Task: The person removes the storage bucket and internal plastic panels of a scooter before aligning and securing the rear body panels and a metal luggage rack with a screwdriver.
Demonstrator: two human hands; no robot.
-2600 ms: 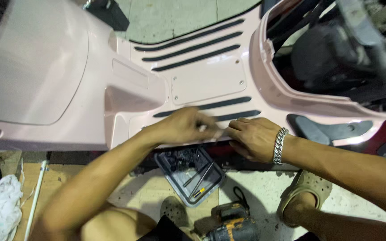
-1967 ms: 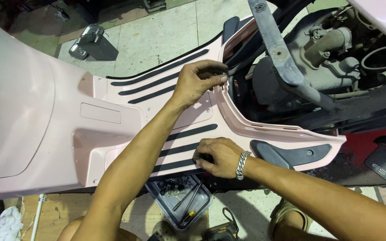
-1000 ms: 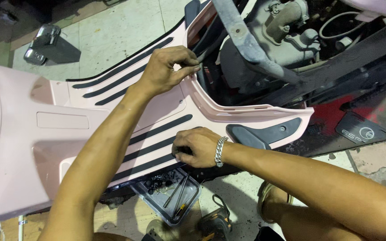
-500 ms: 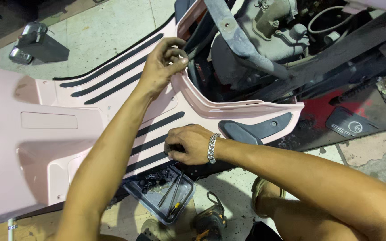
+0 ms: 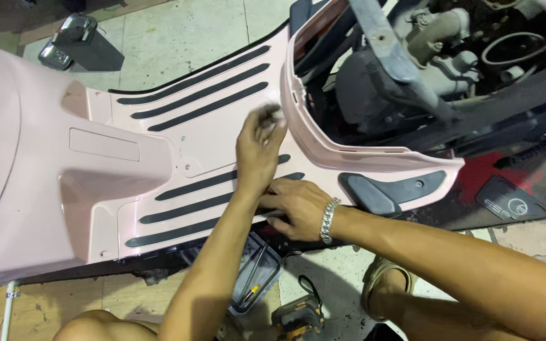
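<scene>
- Pink scooter floorboard panel [image 5: 222,136]: we see it lying across the middle of the view, with black rubber strips [image 5: 197,85] running along it on both sides of a flat centre plate.
- Left hand [image 5: 258,148]: it hovers over the centre of the panel, fingers blurred; we cannot tell whether its grip is wide, narrow or holds anything.
- Right hand [image 5: 298,207]: it rests on the near edge of the panel beside the lower strips, fingers curled loosely, nothing visible in its grip; a silver chain bracelet [image 5: 329,220] sits on the wrist.
- Dark footrest pad [image 5: 392,188]: at the panel's right end.
- Tool tray [image 5: 257,278]: on the floor beneath the panel's near edge.
- Cordless drill [image 5: 298,316]: beside the tray.
</scene>
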